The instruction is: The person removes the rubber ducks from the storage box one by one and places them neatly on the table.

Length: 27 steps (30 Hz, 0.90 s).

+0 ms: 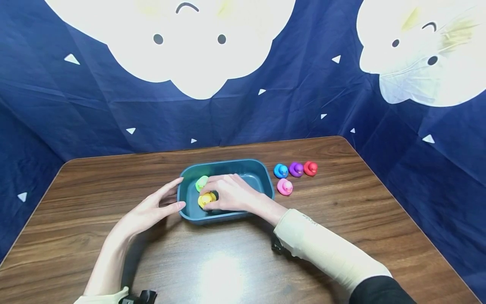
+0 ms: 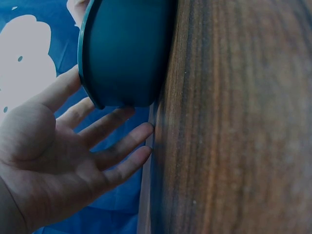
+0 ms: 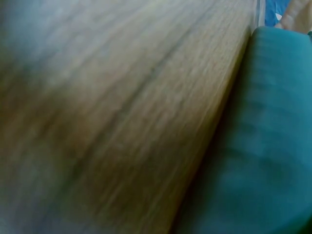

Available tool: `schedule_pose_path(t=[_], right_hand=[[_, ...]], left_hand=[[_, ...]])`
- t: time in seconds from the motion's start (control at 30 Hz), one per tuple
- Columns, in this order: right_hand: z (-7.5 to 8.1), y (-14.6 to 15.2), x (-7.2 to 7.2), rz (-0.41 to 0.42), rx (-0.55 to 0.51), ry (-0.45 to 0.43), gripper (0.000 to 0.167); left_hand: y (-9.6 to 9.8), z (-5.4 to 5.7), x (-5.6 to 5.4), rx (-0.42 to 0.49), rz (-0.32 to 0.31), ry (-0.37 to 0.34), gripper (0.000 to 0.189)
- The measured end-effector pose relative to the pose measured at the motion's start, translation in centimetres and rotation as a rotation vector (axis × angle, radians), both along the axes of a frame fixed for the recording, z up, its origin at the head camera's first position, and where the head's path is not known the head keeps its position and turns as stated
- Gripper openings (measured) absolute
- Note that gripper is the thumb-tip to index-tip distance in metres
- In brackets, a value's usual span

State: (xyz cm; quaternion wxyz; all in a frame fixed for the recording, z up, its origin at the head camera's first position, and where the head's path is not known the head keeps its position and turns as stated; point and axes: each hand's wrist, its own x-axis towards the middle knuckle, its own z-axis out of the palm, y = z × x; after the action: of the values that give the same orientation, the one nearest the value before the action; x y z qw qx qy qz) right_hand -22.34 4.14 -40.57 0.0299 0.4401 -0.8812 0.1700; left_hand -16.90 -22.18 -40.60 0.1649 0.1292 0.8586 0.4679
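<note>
A teal rectangular tub point(image 1: 228, 217) stands on the wooden table. Inside its left part are a green rubber duck point(image 1: 202, 183) and, nearer me, a yellow rubber duck point(image 1: 205, 199). My right hand point(image 1: 233, 192) reaches over the tub's near right side and pinches the yellow duck between thumb and fingers. At the tub's left end, my left hand point(image 1: 149, 211) touches the rim with spread, fairly straight fingers. The left wrist view shows that hand point(image 2: 63, 151) with its thumb at the rim of the tub point(image 2: 126, 53). The right wrist view is blurred, with the tub's outer wall point(image 3: 273, 131) at right.
Right of the tub sit a blue duck point(image 1: 281, 171), a purple duck point(image 1: 296, 169), a red duck point(image 1: 310, 168) and a pink duck point(image 1: 284, 186). Blue cloth point(image 1: 228, 122) with white clouds hangs behind the table point(image 1: 95, 190). Light glares off the tabletop in front.
</note>
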Motion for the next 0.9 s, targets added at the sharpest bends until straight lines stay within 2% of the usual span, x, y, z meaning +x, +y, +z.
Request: schedule_pose_path(t=[0.63,0.9], right_hand=[[0.9,1.6,0.3,-0.044,-0.014,-0.022,0.034],[1.3,2.6,0.4,-0.052,-0.07,-0.01,0.031]], left_hand=[[0.0,0.1,0.1,0.0,0.01,-0.025,0.079],[0.0,0.1,0.1,-0.003,0.014,-0.02,0.079]])
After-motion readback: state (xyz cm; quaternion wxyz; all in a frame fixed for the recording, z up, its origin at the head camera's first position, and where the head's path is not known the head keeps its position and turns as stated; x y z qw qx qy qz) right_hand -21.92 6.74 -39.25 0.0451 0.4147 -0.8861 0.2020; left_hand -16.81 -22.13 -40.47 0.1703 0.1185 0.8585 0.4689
